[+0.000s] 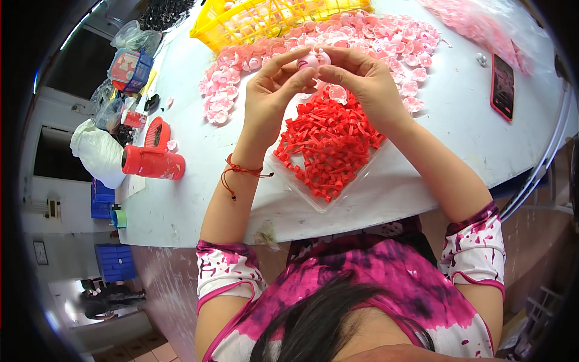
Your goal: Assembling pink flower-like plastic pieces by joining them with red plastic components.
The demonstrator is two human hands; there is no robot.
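Over the far side of a clear plastic tray, my left hand (274, 90) and my right hand (368, 84) meet at the fingertips. Between them they pinch a small, rounded pink plastic piece (313, 60) with a darker pink marking. The fingers partly cover it, so its full shape is hidden. Below my hands the clear tray (322, 205) holds a heap of small red plastic parts (329, 148). Beyond my hands a wide pile of pink and white shell-like pieces (398, 45) spreads over the table.
A yellow basket (208, 27) stands at the far edge of the pile. To the right lie a phone (502, 87) and clear bags of pink pieces (476, 24). On the left are a red flask (154, 164), a red basket (158, 133) and a white bag (96, 151).
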